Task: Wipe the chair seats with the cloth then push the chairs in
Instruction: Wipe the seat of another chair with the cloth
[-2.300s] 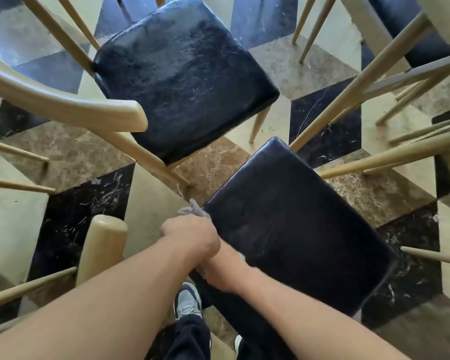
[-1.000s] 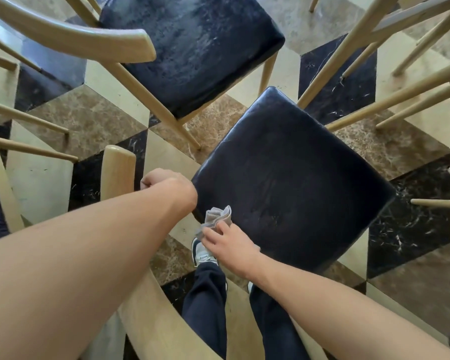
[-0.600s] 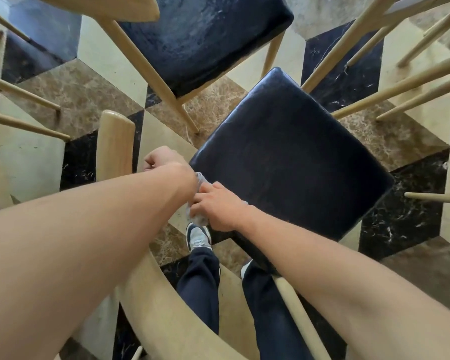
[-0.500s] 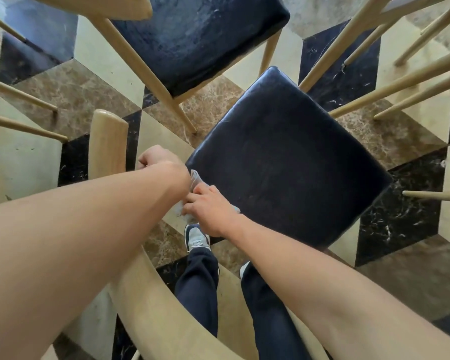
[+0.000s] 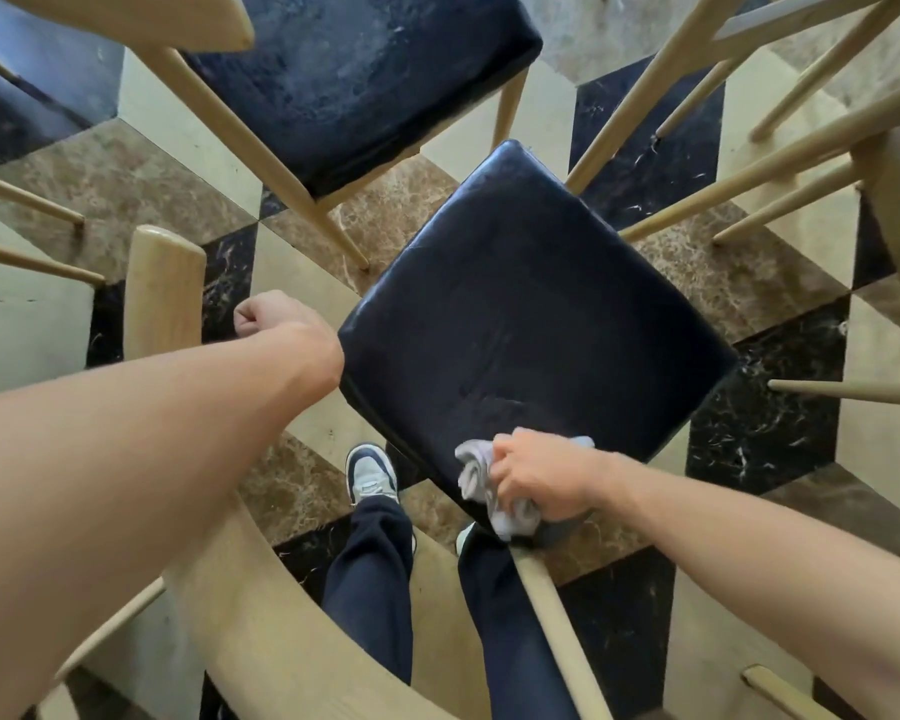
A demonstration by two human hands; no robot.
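Standing on marble floor (image 5: 739,283) — geometric tiles | chairs crowd around

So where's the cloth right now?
The grey cloth is bunched in the right hand, low and right of centre in the head view, at the near edge of the closest dark chair seat.

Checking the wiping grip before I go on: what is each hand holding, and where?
The right hand grips the bunched grey cloth around its middle, at the near edge of the dark seat. The left hand is a fist holding nothing.
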